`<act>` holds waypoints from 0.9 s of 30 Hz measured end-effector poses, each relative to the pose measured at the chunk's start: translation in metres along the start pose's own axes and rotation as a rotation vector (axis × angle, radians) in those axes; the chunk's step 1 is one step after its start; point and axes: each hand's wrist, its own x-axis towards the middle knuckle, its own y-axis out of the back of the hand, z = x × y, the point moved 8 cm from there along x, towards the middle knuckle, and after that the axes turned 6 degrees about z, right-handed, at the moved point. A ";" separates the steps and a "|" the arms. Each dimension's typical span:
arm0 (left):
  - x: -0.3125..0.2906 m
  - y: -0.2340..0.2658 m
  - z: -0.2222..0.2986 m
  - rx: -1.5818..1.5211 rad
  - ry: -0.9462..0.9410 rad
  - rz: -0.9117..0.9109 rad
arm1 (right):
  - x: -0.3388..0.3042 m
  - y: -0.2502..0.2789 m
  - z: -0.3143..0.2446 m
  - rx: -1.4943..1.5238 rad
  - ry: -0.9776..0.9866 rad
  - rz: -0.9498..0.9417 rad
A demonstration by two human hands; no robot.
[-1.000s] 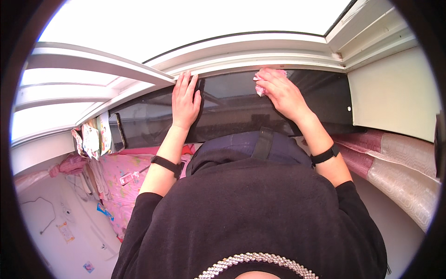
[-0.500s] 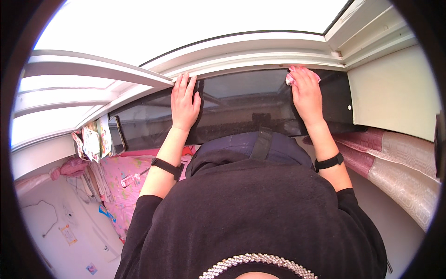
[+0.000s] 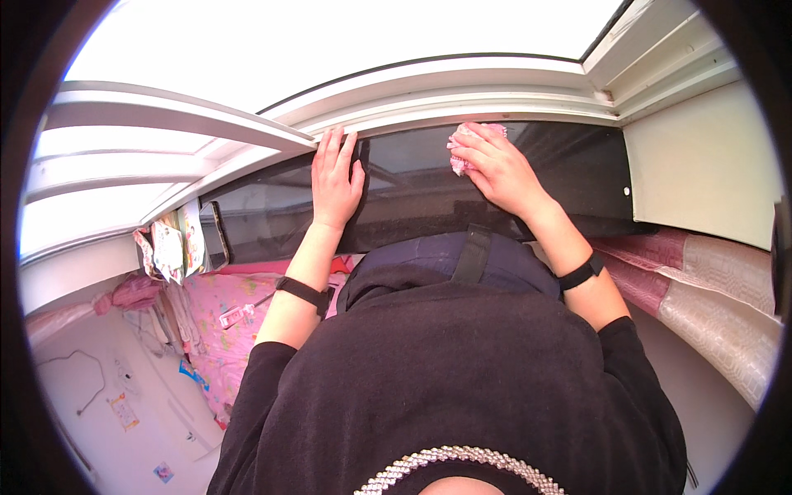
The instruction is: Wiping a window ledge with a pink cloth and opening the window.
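Note:
A crumpled pink and white cloth is pressed on the dark, glossy windowsill by my right hand. Its fingers bend over the cloth, near the white window frame at the far edge. My left hand rests flat on the sill to the left, fingers stretched toward the window track, holding nothing. Part of the cloth is hidden beneath my right fingers.
An opened white window sash slants in from the left. Papers or booklets and a dark flat phone-like object stand at the sill's left end. Pink and beige curtains hang at right. A pink bedspread lies lower left.
My right hand has slid the cloth leftward along the sill, and its forearm now slants more to the left. My left hand stays in nearly the same place.

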 end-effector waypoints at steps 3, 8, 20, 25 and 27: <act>-0.001 0.000 0.000 -0.001 0.003 -0.002 | 0.001 0.001 -0.001 0.022 -0.003 -0.010; -0.001 0.000 0.001 -0.016 0.021 -0.019 | -0.013 0.028 0.024 -0.139 -0.136 0.070; 0.000 -0.001 0.001 -0.015 0.013 -0.015 | -0.069 0.102 0.095 -0.516 -0.406 0.232; 0.000 0.000 0.000 -0.022 0.014 -0.010 | -0.095 0.133 0.133 -0.633 -0.501 0.348; -0.001 -0.001 -0.001 -0.025 0.012 -0.012 | -0.093 0.131 0.134 -0.676 -0.499 0.346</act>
